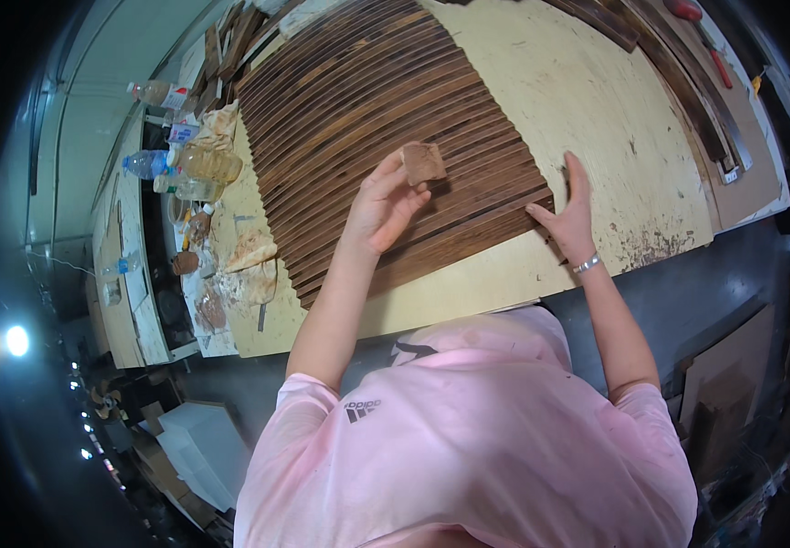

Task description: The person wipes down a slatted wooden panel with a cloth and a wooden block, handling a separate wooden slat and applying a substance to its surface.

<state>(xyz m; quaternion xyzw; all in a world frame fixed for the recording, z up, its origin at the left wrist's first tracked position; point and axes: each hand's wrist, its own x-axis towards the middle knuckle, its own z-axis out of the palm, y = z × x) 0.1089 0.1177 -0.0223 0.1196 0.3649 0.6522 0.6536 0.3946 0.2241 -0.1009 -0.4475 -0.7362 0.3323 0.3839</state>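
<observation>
At twelve o'clock on the pale plywood tabletop [632, 173], dark brown wooden slats [358, 119] lie side by side in a ridged panel. Your left hand [381, 208], also near twelve, grips a small, squarish brown pad [425, 163] between thumb and fingers, over the slats. Your right hand [570, 224], at two o'clock, is open, thumb and fingers spread at the panel's near right corner; contact unclear. Plastic bottle of yellowish liquid [210, 163]: ten o'clock, beyond the panel's left edge.
</observation>
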